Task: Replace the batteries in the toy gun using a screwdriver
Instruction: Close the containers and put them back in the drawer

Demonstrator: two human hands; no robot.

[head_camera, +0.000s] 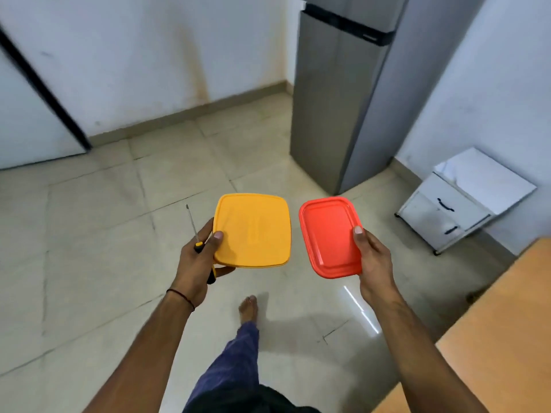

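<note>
**Carrying the Tool and Boxes**

The screwdriver (198, 246) sits in the left hand (198, 263), handle clamped against the palm, shaft pointing forward. The toy gun and batteries are not in view. The same hand's fingers (224, 271) curl under a yellow box (253, 231), thumb pressed on its lid, so one hand carries both. The right hand (374, 260) pinches a red box (328, 236), thumb on top, fingers hidden beneath. Both boxes are held level, probably for transfer to the bench (501, 338) at right.
</note>
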